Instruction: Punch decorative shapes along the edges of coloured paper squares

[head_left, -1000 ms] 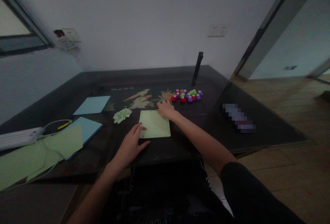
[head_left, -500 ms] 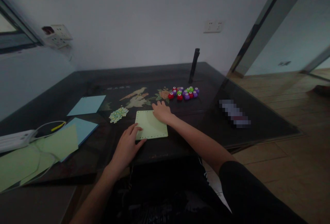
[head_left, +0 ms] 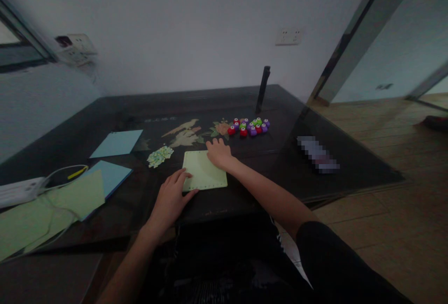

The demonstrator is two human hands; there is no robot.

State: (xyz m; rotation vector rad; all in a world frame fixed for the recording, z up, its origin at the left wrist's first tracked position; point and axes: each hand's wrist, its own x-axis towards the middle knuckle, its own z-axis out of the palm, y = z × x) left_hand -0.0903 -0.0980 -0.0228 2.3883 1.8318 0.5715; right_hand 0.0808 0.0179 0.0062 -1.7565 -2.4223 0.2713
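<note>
A pale green square sheet (head_left: 203, 173) with small marks along its edges lies flat on the dark table (head_left: 280, 178). My left hand (head_left: 175, 190) rests at the sheet's left edge, its thumb apart from the fingers, which touch the sheet and table. Over the sheet's upper right corner lies my right hand (head_left: 219, 153), palm down, fingertips reaching past the top edge. Neither hand is wrapped round anything. To the left of the sheet is a pile of small green and white pieces (head_left: 160, 155).
Several red, purple and green eye-like pieces (head_left: 252, 127) sit behind my right hand, near a black upright stick (head_left: 262, 90). A blurred-out object (head_left: 318, 155) lies right. Blue sheets (head_left: 117, 143), green paper (head_left: 84, 192) and a white power strip (head_left: 21, 192) with cable are left.
</note>
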